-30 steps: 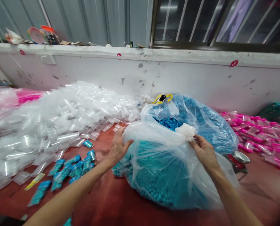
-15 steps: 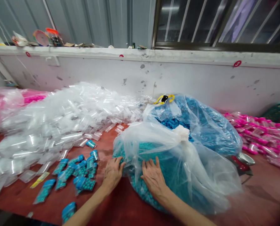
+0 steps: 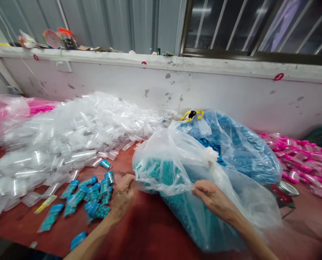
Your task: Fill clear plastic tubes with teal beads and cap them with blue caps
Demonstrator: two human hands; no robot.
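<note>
— Where's the bag (image 3: 177, 162)?
— On the red table (image 3: 150, 231), right of the middle, full of teal beads, its knot (image 3: 211, 155) on top. Behind it sits a blue bag (image 3: 239, 144).
— And the hands?
— Both pinch its loose film low on the near side: left hand (image 3: 123, 193) closed on a fold at the left, right hand (image 3: 213, 196) closed on the film further right.
— How should they pull?
— I'd say evenly, apart; the thin film could tear and spill beads among the packets (image 3: 93, 196) at the near-left edge.
</note>
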